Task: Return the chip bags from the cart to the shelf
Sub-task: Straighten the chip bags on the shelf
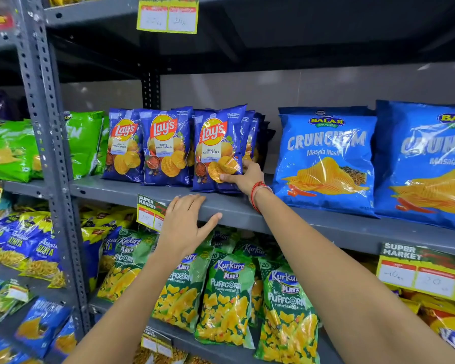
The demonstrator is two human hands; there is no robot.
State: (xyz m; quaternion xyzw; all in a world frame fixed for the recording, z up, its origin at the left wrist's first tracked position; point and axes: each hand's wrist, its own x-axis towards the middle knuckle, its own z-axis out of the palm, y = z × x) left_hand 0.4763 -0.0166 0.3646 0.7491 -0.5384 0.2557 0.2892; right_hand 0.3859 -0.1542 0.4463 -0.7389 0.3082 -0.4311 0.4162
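Blue Lay's chip bags stand upright in rows on the grey middle shelf [153, 193]. My right hand [246, 177] grips the lower right corner of the front bag of the right-hand row [216, 143], thumb across its face and fingers behind it. More bags of that row stand behind it. Two other Lay's bags [122, 145] [166, 148] stand to its left. My left hand [184, 224] rests flat on the shelf's front edge with fingers spread, holding nothing. The cart is out of view.
Large blue Balaji Crunchem bags [326, 158] fill the shelf to the right, green bags [83, 143] to the left. Kurkure Puffcorn bags [226, 295] stand on the shelf below. A perforated grey upright [46, 127] and price tags [420, 274] line the shelving.
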